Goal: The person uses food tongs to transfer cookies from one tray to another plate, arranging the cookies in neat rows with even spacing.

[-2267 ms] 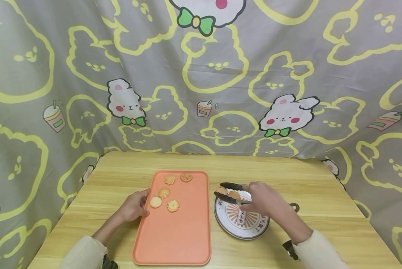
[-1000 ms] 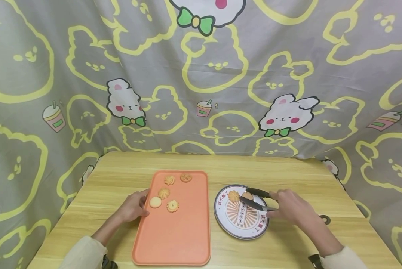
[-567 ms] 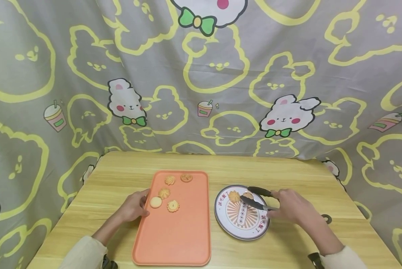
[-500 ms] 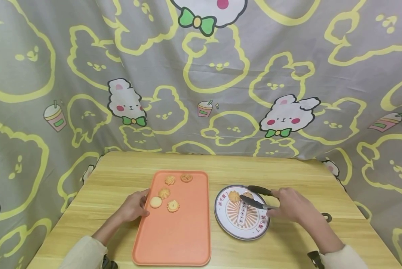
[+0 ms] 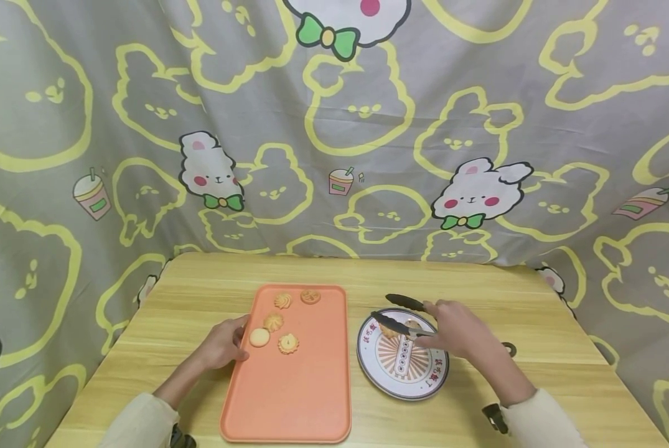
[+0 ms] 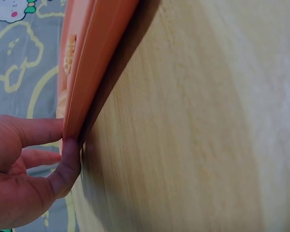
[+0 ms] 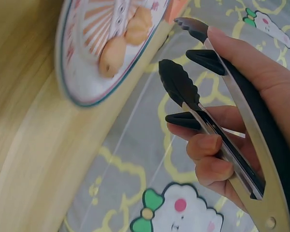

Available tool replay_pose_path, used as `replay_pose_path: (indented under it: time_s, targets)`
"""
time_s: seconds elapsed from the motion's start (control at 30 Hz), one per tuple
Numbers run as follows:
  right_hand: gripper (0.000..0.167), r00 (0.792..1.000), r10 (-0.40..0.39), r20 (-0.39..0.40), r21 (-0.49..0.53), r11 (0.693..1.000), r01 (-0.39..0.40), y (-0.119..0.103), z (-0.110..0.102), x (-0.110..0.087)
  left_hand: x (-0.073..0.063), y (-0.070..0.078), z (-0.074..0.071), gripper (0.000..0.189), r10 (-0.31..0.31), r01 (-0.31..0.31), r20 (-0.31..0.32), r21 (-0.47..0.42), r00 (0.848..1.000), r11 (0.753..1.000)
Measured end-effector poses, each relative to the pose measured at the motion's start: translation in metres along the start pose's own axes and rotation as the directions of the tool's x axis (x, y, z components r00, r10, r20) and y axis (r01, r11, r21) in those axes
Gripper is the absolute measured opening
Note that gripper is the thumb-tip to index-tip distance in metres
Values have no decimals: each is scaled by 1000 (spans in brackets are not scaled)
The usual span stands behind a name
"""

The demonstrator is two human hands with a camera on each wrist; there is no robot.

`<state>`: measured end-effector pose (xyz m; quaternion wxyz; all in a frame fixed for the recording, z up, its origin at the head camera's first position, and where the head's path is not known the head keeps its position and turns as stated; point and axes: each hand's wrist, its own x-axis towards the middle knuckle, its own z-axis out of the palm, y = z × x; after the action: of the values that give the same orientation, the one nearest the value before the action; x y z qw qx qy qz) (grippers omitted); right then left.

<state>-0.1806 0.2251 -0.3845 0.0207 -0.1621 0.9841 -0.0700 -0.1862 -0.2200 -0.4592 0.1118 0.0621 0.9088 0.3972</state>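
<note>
My left hand (image 5: 224,342) pinches the left edge of an orange tray (image 5: 295,398); in the left wrist view the thumb and fingers (image 6: 43,131) are at its rim. Several cookies lie on the tray's far half, among them a smooth round cookie (image 5: 259,337) and a piped swirl cookie (image 5: 282,300). My right hand (image 5: 454,326) grips black-tipped metal tongs (image 7: 251,116), their tips spread with nothing between them. Under the tongs, on a white patterned plate (image 5: 381,373), sit a round cookie (image 7: 112,57) and a ridged cookie (image 7: 138,25). One tong arm partly hides them in the head view.
The wooden table (image 5: 496,398) carries the tray on the left and the plate on the right, a narrow gap between them. A grey curtain (image 5: 379,137) with rabbit drawings hangs right behind the table's far edge.
The tongs came down over the plate with the round cookie, then let go of it there. Since then they have risen and moved left and away. My left hand stays at the tray.
</note>
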Motion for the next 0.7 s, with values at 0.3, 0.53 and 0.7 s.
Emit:
replay_pose_path:
  time_s: [0.3, 0.53, 0.7]
  targets:
    - [80, 999, -45, -2, 46, 998, 45, -37, 14, 21, 1, -1, 0, 83, 10, -10, 5, -9, 1000, 1000]
    - [83, 994, -106, -9, 66, 992, 106, -68, 27, 31, 1, -1, 0, 83, 19, -19, 7, -5, 1000, 1000]
    - [84, 992, -127, 18, 132, 984, 124, -87, 35, 35, 1, -1, 0, 83, 22, -22, 7, -11, 1000, 1000]
